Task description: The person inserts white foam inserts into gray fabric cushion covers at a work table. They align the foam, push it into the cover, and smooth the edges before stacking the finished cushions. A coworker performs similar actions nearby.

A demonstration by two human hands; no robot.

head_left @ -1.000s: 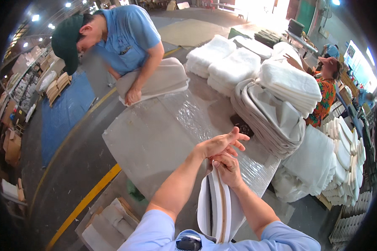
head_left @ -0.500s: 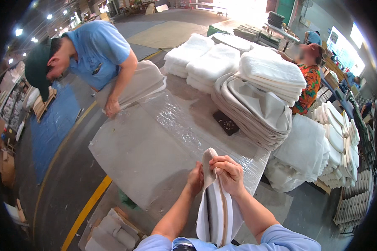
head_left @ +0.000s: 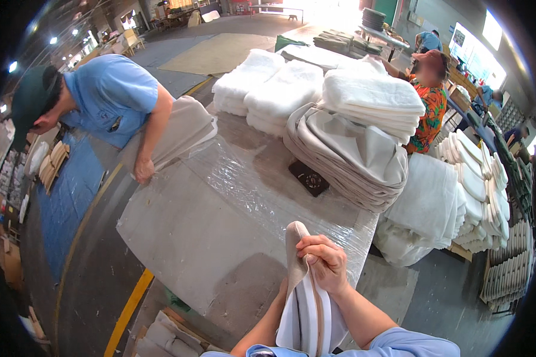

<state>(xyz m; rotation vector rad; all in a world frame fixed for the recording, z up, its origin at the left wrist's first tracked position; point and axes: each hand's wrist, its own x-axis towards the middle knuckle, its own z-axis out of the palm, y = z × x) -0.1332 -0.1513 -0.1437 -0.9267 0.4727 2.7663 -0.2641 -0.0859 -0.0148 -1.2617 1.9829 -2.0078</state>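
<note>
A beige fabric cushion cover (head_left: 296, 276) with white inner faces and a brown strip along its opening stands upright in front of my chest. My right hand (head_left: 324, 259) is closed on its upper edge, fingers curled over the fabric near the rounded top. My left hand (head_left: 282, 288) is mostly hidden behind the cover's left side; its fingers do not show. Beyond my hands lies the plastic-covered table (head_left: 178, 220), and a stack of folded beige covers (head_left: 345, 157) sits on it with a black square item (head_left: 308, 178) beside it.
Folded white padding piles (head_left: 369, 98) stand at the table's far side. At the left a co-worker in a blue shirt (head_left: 110, 98) leans over beige pieces (head_left: 184, 128). Another person in a patterned shirt (head_left: 429, 113) is at the right, near stacked white cushions (head_left: 473, 178). More beige pieces (head_left: 167, 339) lie low at the left.
My left hand has slid down from the cover's upper edge and behind its side. My right hand still grips the top. The view has shifted slightly.
</note>
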